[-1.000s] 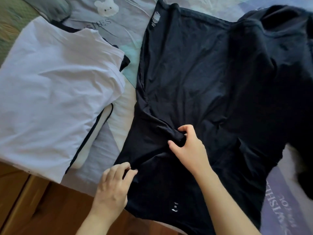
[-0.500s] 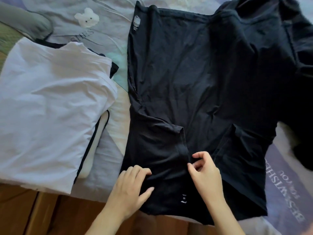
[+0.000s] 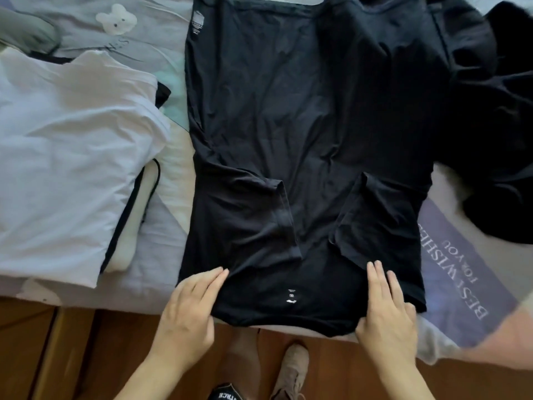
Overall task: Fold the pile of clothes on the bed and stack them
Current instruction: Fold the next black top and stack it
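Note:
A black T-shirt lies flat on the bed with both sleeves folded in over its body and its neck end toward me. My left hand lies on its near left corner and my right hand on its near right corner. Each hand has straight fingers on top and its thumb tucked at the cloth's edge, pinching it. A folded white garment tops a stack on the left. A crumpled pile of dark clothes sits at the far right.
The bed sheet is pale purple with printed words. A grey pillow lies at the top left. The bed's edge runs along the bottom, with wooden floor and my feet below it.
My right hand let go of the left sleeve, which now lies flat. Both hands slid back to the shirt's near corners, and the view shifted so the whole shirt shows.

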